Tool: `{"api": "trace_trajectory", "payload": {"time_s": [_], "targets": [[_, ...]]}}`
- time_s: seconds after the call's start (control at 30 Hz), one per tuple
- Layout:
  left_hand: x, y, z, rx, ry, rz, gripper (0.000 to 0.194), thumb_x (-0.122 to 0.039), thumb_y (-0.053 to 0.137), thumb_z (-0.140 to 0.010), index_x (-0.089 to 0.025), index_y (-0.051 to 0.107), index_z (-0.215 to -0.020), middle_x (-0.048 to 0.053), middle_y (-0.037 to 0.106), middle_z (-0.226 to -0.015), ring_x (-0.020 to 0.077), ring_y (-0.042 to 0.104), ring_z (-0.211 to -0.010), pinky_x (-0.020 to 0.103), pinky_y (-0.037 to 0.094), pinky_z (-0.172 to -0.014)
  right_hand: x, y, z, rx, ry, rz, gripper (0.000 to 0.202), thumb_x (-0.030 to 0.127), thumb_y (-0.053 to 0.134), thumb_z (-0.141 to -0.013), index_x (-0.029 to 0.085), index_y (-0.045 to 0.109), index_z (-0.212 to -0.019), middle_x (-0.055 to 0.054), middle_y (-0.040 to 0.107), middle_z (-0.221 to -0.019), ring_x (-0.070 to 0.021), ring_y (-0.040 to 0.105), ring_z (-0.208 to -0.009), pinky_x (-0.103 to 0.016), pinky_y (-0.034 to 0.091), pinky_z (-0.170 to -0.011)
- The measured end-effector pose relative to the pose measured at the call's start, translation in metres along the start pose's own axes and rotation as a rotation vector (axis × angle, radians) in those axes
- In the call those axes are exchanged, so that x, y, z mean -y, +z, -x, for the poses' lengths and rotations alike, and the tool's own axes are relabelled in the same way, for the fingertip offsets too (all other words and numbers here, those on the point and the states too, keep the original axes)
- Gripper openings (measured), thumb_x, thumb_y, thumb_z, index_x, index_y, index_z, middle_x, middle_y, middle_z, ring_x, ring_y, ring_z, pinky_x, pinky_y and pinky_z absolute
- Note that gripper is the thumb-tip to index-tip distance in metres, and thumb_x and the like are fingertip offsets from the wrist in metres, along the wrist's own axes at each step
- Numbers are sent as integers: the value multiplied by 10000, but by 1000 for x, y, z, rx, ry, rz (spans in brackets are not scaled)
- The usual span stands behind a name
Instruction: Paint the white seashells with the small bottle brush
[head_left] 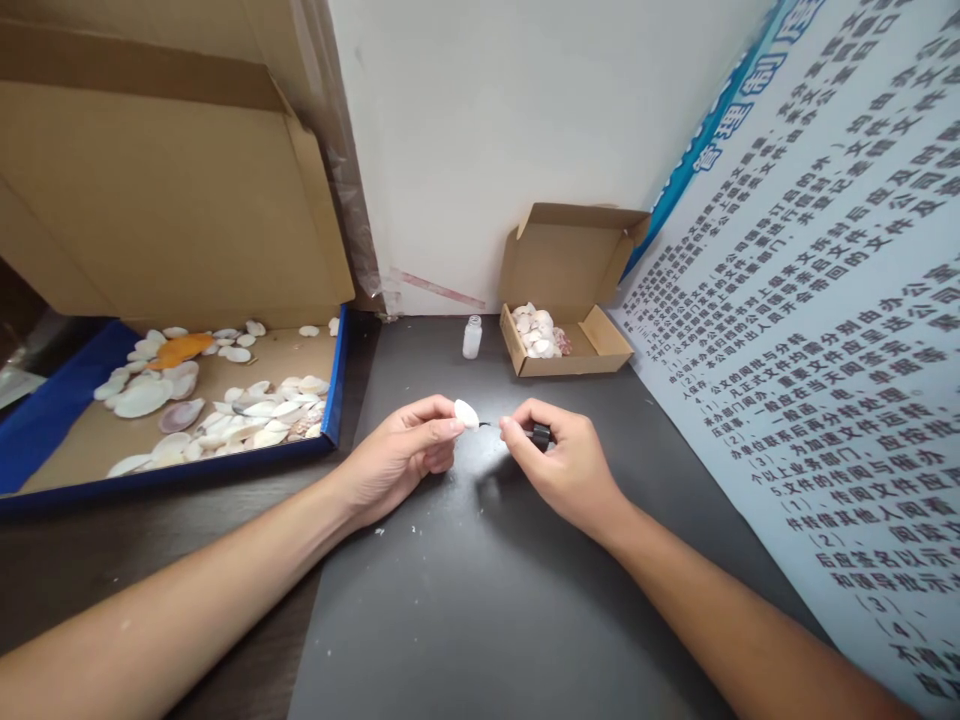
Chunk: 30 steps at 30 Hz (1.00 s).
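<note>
My left hand [418,437] pinches a small white seashell [466,414] between thumb and fingertips, above the dark mat. Facing it, my right hand [562,455] is closed on a thin applicator brush with a black cap [541,437]. The brush's dark tip reaches to the shell's right edge; whether it touches cannot be told. Behind the hands, a small translucent bottle [472,338] stands upright with no cap on it, and whitish contents show inside.
At the left lies an open blue-edged cardboard box [247,467] with many shells and an orange piece [180,350]. A smaller open carton [570,367] holding white shells [534,330] stands at the back right. White crumbs dot the mat [420,620]. A printed board [810,300] rises at the right.
</note>
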<state>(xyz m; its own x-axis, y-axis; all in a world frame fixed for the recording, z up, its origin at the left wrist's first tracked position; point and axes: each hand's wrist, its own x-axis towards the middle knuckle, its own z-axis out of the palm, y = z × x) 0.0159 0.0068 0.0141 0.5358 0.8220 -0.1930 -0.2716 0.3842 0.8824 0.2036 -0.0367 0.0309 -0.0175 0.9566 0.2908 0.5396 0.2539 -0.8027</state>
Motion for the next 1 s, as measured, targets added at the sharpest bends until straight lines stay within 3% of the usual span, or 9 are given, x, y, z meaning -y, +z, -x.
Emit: {"api": "trace_trajectory", "payload": {"time_s": [0.27, 0.43, 1.0], "targets": [[-1, 1, 1, 1, 3, -20, 206, -342, 782, -731, -197, 637, -714, -48, 429, -574, 84, 335, -534, 239, 264, -537, 3, 0, 1, 29, -37, -50, 258, 298, 552, -876, 193, 556, -640, 22, 553, -593, -116, 493, -563, -247, 381, -563], [0, 1, 1, 12, 4, -9, 179, -334, 777, -743, -201, 658, -733, -48, 444, -582, 81, 326, -539, 239, 259, -540, 0, -3, -1, 3, 30, -15, 297, 314, 555, -878, 196, 502, -611, 43, 454, -552, -102, 416, -527, -248, 333, -531], [0, 1, 1, 61, 1, -9, 169, -315, 776, -759, -187, 666, -744, -54, 451, -573, 74, 339, -536, 231, 272, -542, 4, 0, 4, 76, -68, -94, 282, 270, 546, -887, 187, 509, -621, 39, 501, -565, -92, 439, -536, -232, 351, -552]]}}
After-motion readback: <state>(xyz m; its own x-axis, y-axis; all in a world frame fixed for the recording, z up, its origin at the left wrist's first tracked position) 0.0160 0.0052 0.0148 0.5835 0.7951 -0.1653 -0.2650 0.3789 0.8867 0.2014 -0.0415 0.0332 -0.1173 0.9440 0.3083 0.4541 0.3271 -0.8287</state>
